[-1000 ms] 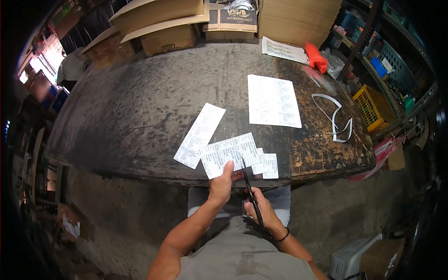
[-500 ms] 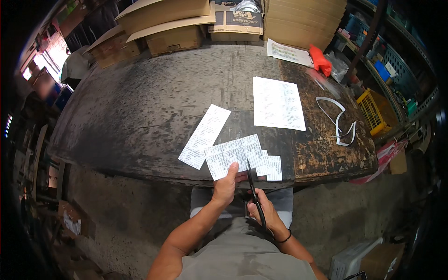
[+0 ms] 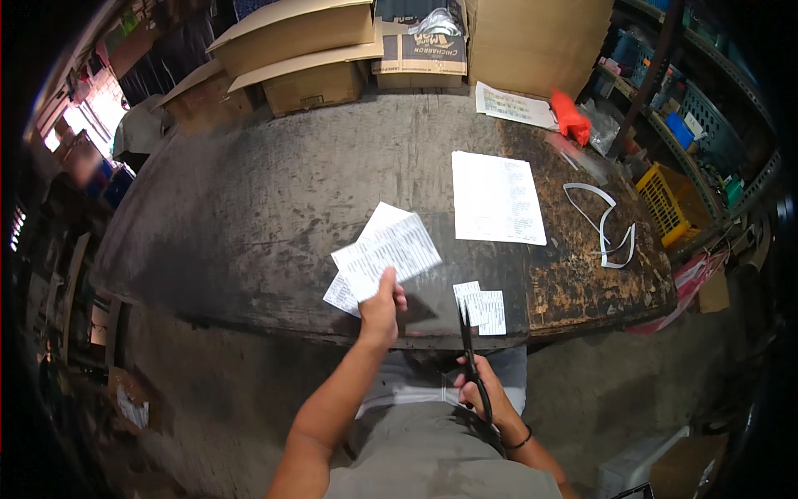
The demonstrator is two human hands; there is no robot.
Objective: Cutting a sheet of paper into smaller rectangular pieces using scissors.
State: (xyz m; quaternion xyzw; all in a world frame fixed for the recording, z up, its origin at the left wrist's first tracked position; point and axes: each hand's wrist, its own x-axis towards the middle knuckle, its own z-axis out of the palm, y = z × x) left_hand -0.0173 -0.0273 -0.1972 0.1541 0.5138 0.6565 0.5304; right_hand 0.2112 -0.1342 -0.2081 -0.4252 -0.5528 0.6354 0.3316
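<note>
Head view shows us the left hand [image 3: 381, 312] pinching a printed sheet [image 3: 391, 254] of white paper, thumb on top and fingers beneath, so that the sheet extends forward from the grip. Under it, just beyond the left hand, we see a printed paper strip [image 3: 385, 218], partly covered; we cannot tell whether the two touch. To the right of that hand, the right hand [image 3: 487, 384] is closed around the handles of black scissors [image 3: 468, 341], whose blades point away from us. We see small overlapping printed slips [image 3: 492, 314] just ahead of the right hand, on the dark worn table [image 3: 249, 208], with the scissor tips over their left edge. Farther ahead of the right hand lies a stack of printed pages [image 3: 497, 200]; to the right of these pages, we find curled white paper trimmings [image 3: 605, 214]. A dark bracelet [image 3: 524, 437] circles our right wrist.
</note>
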